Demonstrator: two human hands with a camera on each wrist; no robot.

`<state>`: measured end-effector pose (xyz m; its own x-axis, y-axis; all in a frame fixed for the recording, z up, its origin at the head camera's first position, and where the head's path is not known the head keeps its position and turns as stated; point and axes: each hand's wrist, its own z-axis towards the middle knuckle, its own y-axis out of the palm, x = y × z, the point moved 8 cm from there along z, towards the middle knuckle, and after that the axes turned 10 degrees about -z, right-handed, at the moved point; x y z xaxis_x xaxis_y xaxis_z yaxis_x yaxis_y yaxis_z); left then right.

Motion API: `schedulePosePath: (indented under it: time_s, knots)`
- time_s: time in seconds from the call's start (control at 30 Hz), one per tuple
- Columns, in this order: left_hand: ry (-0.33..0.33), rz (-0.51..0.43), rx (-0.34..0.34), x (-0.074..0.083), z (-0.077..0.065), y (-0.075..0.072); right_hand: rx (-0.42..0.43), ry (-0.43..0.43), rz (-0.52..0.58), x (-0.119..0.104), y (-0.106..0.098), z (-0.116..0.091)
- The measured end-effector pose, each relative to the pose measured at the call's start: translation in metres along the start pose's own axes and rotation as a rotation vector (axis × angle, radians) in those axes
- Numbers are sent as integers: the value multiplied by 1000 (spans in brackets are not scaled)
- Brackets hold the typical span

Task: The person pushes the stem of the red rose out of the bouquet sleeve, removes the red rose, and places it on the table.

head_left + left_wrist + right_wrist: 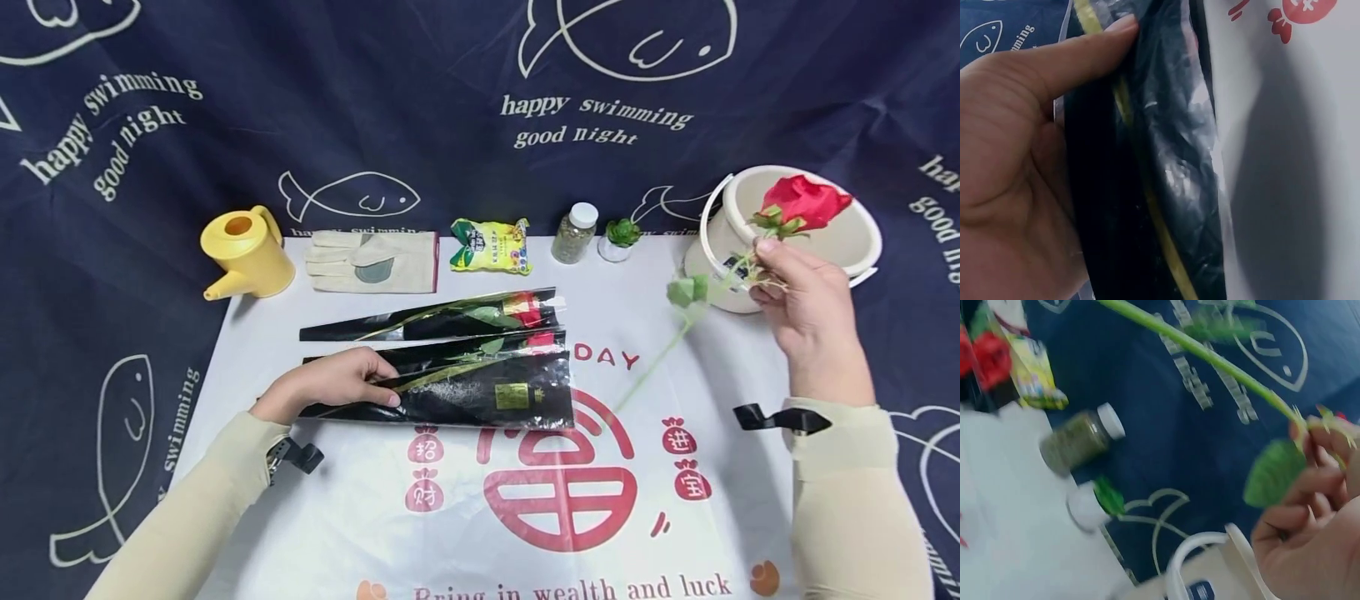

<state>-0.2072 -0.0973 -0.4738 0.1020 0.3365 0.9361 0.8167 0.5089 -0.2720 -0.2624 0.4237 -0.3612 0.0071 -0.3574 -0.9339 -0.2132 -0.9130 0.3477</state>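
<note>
My right hand (pixel 813 304) pinches a red rose (pixel 802 202) high on its stem, just below the bloom. In the right wrist view, the long green stem (pixel 1210 356) with leaves runs away from the fingertips of that hand (pixel 1316 512). The bloom overlaps the white bucket (pixel 723 258) in the head view. On the left, my left hand (pixel 341 383) grips a black flower sleeve (pixel 457 396), thumb on top as the left wrist view shows. Behind that sleeve lie further black-wrapped roses (pixel 420 321), their red blooms toward the right.
Along the back edge stand a yellow watering can (pixel 251 258), cloth gloves (pixel 375 262), a yellow packet (pixel 491 247), a jar with a white lid (pixel 575 237) and a small potted succulent (pixel 619 237). A printed white cloth (pixel 360 525) covers the table; a dark blue curtain (pixel 450 100) hangs behind.
</note>
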Motion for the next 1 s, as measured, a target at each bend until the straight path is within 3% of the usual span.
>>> schedulePosePath:
  time_s: [0.1,0.3,0.37,0.67,0.77,1.0]
  knots:
    - [-2,1,-22,-1,0,4,-66,25,-233,0,-8,2]
    - [-16,14,-35,-3,0,8,-128,17,-1072,18,-22,12]
    - [-13,24,-45,-5,1,10,-156,5,-1233,27,-24,16]
    - [11,77,-80,-8,7,24,-253,17,-1491,78,-36,33]
    - [4,102,-73,-12,11,33,-268,-19,-1521,90,-37,37]
    - [-11,116,-60,-20,15,57,-283,6,-1540,108,-42,43]
